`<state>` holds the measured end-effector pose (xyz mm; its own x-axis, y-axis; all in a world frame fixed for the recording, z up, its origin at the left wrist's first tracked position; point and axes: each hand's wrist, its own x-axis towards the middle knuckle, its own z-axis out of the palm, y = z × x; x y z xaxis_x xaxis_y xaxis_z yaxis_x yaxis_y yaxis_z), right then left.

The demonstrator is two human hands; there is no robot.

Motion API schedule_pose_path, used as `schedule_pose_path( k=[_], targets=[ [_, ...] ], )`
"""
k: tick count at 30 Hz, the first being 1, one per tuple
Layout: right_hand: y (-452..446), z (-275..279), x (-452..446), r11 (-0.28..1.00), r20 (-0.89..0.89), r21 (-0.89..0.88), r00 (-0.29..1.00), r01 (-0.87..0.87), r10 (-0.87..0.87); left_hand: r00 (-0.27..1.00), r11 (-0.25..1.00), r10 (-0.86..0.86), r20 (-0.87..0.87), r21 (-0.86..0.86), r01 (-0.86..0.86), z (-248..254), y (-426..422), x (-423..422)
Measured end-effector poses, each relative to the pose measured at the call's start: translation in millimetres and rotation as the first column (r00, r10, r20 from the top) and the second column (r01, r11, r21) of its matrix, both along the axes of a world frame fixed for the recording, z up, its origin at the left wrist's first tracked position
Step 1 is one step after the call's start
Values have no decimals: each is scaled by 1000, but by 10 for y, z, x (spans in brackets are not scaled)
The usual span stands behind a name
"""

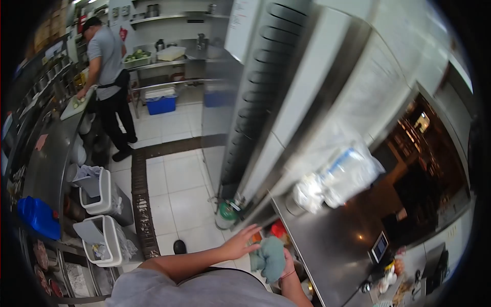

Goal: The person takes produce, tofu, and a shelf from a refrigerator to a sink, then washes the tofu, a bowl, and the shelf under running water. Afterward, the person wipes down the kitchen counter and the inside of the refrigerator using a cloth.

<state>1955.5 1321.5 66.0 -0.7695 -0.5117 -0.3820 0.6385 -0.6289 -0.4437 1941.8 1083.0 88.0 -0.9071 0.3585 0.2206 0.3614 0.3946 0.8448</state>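
A bunched grey-green cloth [271, 259] is held in front of my body, near the edge of the steel counter [327, 256]. My right hand [289, 265] is closed on the cloth's right side, its fingers partly hidden behind it. On the other side my left hand [240, 244] is open, fingers stretched out and apart. Its fingertips are at the cloth's left edge; whether they touch it I cannot tell. Just behind the cloth, a red item [278, 228] shows below the counter's edge.
Plastic-wrapped packages [348, 176] and a small screen device [379, 247] are on the counter. A green gas cylinder [225, 215] stands by the tall metal unit. Grey bins [105, 240] line the left. Further back, a person [107, 66] works at a cutting board [76, 106].
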Motion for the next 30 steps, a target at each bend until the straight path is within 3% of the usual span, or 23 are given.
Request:
schedule_pose_path(
  k=[3,4,6,7,9,11,13,14,16,20,22,24,25,26,27,28,30],
  targets=[
    [-618,-407,-506,949,90,156,960,-275,264,978,977,173,113,-149,-155,-275,-1558,-95],
    [-846,-659,-625,945,79,153,957,-289,279,962,952,244,124,-220,-213,-338,-2100,-68],
    [-1231,-1295,-902,968,196,35,952,-248,237,831,884,454,322,-281,-374,-243,-3068,32],
    [-1473,-1339,-1048,965,188,31,950,-261,251,751,838,537,385,-342,-424,-187,-3497,38],
    [-2000,-1414,-1345,962,337,96,918,-255,209,632,760,645,430,-446,-472,-37,-4175,-131],
    [-2716,-934,-1719,968,316,34,921,-250,227,581,729,682,443,-476,-492,58,-4672,-473],
    [-3234,-657,-2180,959,187,-39,941,-281,283,681,762,646,345,-345,-548,-41,-4950,-1002],
    [-3539,-369,-2414,958,150,43,950,-283,274,680,763,644,350,-347,-545,-48,-5038,-1307],
    [-4026,-138,-2942,955,114,-97,950,-280,290,730,829,554,399,-188,-527,-78,-5222,-1968],
    [-4868,-148,-4135,962,57,-69,961,-265,269,764,873,413,495,23,-487,-909,-5728,-3030],
    [-5288,-325,-4858,911,132,35,905,-411,403,701,860,501,508,-381,-339,-1408,-6270,-3207],
    [-5870,-521,-5638,866,120,-33,859,-498,498,636,672,621,458,-729,-132,-2625,-7063,-2901],
    [-6156,-555,-5954,814,86,14,812,-581,577,768,689,442,464,-724,41,-3007,-7492,-2623],
    [-6406,-578,-6270,754,55,73,757,-653,651,546,652,602,583,-753,85,-2558,-7589,-2365],
    [-6705,-602,-6619,751,62,70,754,-657,654,279,603,775,567,-796,-58,-2707,-7794,-2085],
    [-7018,-627,-6943,701,97,113,710,-704,698,448,590,710,543,-806,42,-2542,-7986,-1895],
    [-7476,-574,-7478,647,134,162,666,-745,734,86,631,776,625,-771,-86,-2209,-8143,-1716]
  ],
)
